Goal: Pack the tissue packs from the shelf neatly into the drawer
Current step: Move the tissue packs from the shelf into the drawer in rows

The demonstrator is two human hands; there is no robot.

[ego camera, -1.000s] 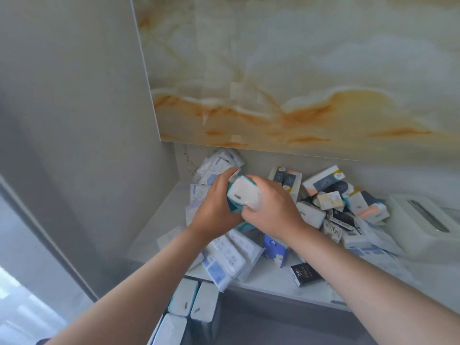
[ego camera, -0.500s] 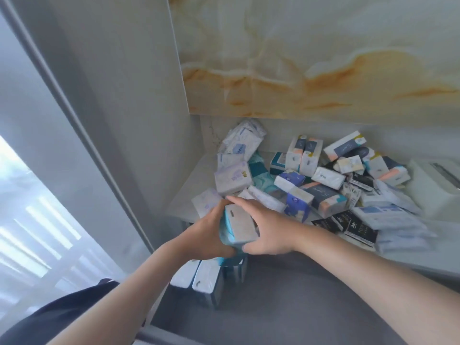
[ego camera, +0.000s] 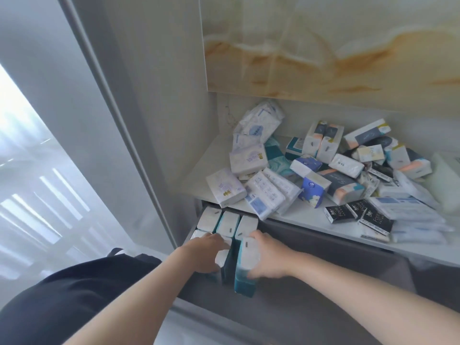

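Note:
A heap of several tissue packs point(ego camera: 331, 175) in white, blue, teal and black wrappers lies on the white shelf point(ego camera: 311, 220). Below it the grey drawer point(ego camera: 311, 302) stands open, with several white-and-teal packs point(ego camera: 225, 222) upright in rows at its left end. My right hand point(ego camera: 270, 258) grips one white-and-teal pack point(ego camera: 246, 263) standing on end in the drawer. My left hand point(ego camera: 205, 252) rests on the packs beside it, fingers over a neighbouring pack point(ego camera: 224, 257); its grip is partly hidden.
A white tissue box point(ego camera: 448, 180) stands at the shelf's right edge. A marble-patterned panel point(ego camera: 336, 46) hangs above the shelf, and a grey wall with a door frame point(ego camera: 112, 120) closes off the left. The drawer's right part shows bare grey floor.
Both hands came down from the shelf into the drawer carrying the white-and-teal pack, which now stands among the rows. The view tilted downward and left.

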